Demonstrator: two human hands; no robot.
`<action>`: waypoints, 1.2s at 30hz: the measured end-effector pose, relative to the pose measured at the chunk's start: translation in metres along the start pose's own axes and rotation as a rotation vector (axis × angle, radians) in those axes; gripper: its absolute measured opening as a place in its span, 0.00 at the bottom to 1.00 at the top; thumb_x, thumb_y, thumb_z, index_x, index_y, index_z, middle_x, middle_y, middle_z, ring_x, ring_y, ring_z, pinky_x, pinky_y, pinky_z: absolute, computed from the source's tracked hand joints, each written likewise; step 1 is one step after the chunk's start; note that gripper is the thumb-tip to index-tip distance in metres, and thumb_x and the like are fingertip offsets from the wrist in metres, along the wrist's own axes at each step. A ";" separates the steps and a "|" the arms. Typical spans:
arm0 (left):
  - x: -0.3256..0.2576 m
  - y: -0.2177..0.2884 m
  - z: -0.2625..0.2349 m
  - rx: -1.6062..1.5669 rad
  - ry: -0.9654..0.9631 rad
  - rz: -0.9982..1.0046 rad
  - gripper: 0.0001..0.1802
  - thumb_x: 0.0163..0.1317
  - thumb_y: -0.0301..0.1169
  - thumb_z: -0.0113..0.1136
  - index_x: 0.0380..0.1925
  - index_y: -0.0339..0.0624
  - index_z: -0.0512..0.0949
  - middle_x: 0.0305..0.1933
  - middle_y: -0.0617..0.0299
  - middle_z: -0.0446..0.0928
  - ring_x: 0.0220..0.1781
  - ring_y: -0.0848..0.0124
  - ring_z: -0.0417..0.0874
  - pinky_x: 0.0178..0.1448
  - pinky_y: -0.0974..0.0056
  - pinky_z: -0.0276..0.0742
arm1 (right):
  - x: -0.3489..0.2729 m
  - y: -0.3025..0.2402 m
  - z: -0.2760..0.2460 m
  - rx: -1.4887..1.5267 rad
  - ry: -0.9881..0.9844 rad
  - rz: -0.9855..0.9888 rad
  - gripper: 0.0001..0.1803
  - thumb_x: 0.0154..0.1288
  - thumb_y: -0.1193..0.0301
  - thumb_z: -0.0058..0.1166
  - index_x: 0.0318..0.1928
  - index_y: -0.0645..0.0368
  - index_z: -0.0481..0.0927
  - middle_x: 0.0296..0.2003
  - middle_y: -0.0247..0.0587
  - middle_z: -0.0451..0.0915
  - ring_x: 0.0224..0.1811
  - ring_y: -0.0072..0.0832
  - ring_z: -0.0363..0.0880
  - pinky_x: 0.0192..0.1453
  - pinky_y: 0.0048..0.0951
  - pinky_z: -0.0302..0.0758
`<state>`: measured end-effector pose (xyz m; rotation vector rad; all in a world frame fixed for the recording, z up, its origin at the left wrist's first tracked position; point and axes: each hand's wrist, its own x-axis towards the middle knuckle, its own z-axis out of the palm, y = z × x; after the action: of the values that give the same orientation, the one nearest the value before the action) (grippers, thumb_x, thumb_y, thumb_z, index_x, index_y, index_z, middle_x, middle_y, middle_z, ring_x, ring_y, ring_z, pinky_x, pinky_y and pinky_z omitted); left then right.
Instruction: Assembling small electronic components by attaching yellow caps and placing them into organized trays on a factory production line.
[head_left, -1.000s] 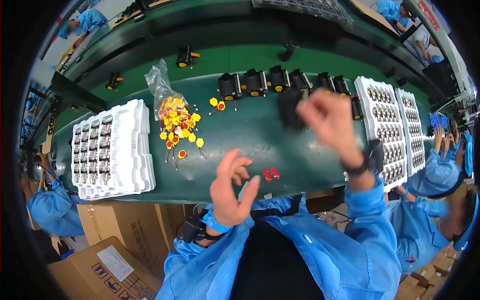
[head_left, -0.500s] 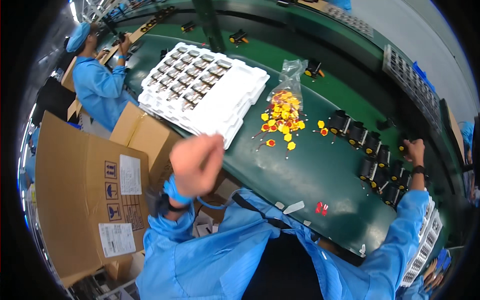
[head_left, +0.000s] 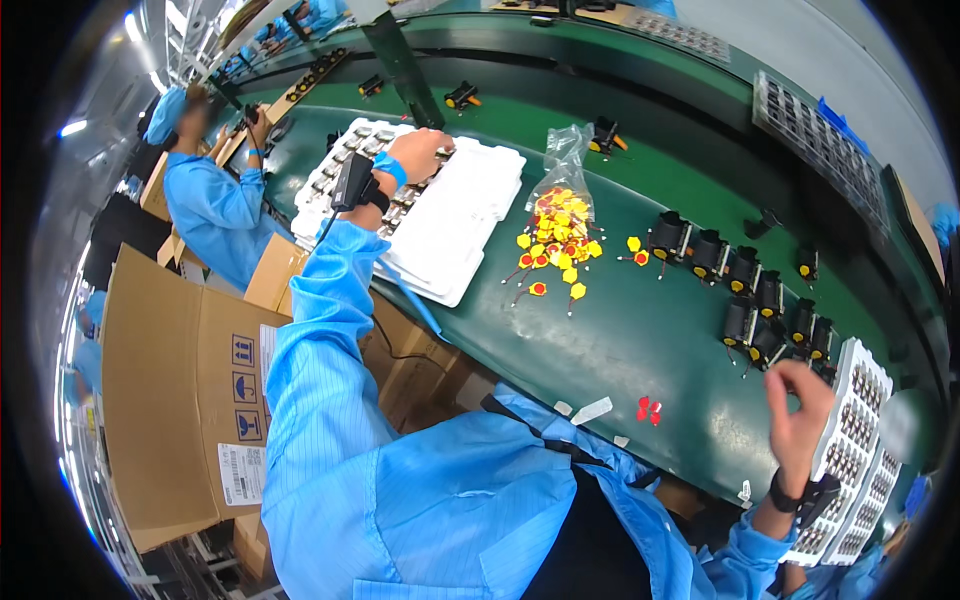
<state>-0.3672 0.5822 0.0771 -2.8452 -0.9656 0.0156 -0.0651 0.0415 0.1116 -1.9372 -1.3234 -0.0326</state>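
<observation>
My left hand (head_left: 416,156) reaches over the white plastic tray (head_left: 440,240), its bent fingers closed at a small metal part (head_left: 443,152) in a far pocket. Several rows of such parts fill the tray's left side; my forearm hides some. At the right, my right hand (head_left: 800,412) is raised with thumb and fingers apart and nothing visible between them. It is nearest to a cluster of black cylindrical units (head_left: 766,342) with yellow ends, standing on the green table. Another black unit (head_left: 808,262) stands apart on the green strip beyond.
A clear bag (head_left: 566,165) spills yellow and red pieces (head_left: 562,220) mid-table. Filled white trays (head_left: 850,430) lie at the right. An opened cardboard box (head_left: 165,390) stands at the left, near a co-worker in blue (head_left: 215,190). Red bits (head_left: 649,410) lie near the front edge.
My left hand has moved forward from the tray's near edge to its far pockets. My right hand has let go of a black unit on the strip and drawn back toward me.
</observation>
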 end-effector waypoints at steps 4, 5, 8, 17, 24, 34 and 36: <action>0.008 0.009 0.014 0.081 0.099 0.044 0.17 0.60 0.28 0.59 0.49 0.47 0.83 0.36 0.45 0.84 0.42 0.46 0.85 0.48 0.45 0.80 | -0.037 0.000 0.004 0.045 -0.056 0.043 0.03 0.59 0.81 0.61 0.33 0.67 0.80 0.26 0.45 0.80 0.26 0.35 0.81 0.33 0.30 0.74; 0.006 -0.003 0.025 0.074 0.150 0.099 0.16 0.61 0.28 0.58 0.49 0.46 0.82 0.33 0.44 0.83 0.39 0.45 0.84 0.45 0.44 0.79 | -0.046 0.000 0.007 0.082 -0.071 0.043 0.03 0.58 0.82 0.61 0.32 0.67 0.80 0.25 0.46 0.80 0.26 0.36 0.81 0.33 0.30 0.74; -0.003 -0.032 0.044 0.113 0.269 0.189 0.18 0.62 0.28 0.57 0.53 0.46 0.79 0.33 0.45 0.83 0.36 0.48 0.85 0.40 0.46 0.80 | -0.052 0.002 0.019 0.152 -0.066 0.062 0.03 0.59 0.81 0.62 0.32 0.66 0.80 0.25 0.45 0.80 0.24 0.35 0.81 0.31 0.30 0.73; 0.002 -0.022 0.038 0.106 0.239 0.087 0.18 0.63 0.25 0.54 0.54 0.44 0.77 0.34 0.43 0.82 0.39 0.45 0.84 0.42 0.44 0.79 | -0.061 0.015 0.039 0.254 -0.032 0.133 0.02 0.60 0.81 0.62 0.32 0.66 0.82 0.25 0.43 0.82 0.25 0.32 0.82 0.30 0.28 0.74; 0.029 -0.019 0.013 0.156 0.032 0.211 0.14 0.60 0.25 0.57 0.46 0.42 0.82 0.40 0.42 0.83 0.45 0.43 0.83 0.49 0.45 0.79 | 0.054 0.008 0.141 0.132 -0.100 -0.257 0.06 0.61 0.75 0.55 0.29 0.65 0.76 0.23 0.56 0.77 0.27 0.56 0.78 0.31 0.52 0.73; -0.013 -0.022 0.033 -0.053 0.587 0.265 0.11 0.63 0.26 0.59 0.45 0.40 0.79 0.37 0.47 0.82 0.39 0.46 0.82 0.41 0.48 0.78 | 0.143 -0.014 0.252 -0.358 -0.223 -0.107 0.05 0.55 0.78 0.56 0.30 0.63 0.85 0.29 0.53 0.84 0.34 0.49 0.87 0.35 0.43 0.83; -0.011 -0.021 0.032 -0.057 0.374 0.191 0.14 0.63 0.28 0.60 0.49 0.42 0.80 0.39 0.46 0.83 0.42 0.44 0.82 0.45 0.47 0.78 | 0.149 -0.019 0.256 -0.337 -0.295 -0.042 0.05 0.55 0.77 0.57 0.31 0.61 0.86 0.30 0.52 0.85 0.36 0.45 0.88 0.38 0.40 0.84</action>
<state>-0.3906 0.5957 0.0476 -2.8299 -0.6249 -0.5108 -0.1102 0.3149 0.0066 -2.2622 -1.6366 0.0107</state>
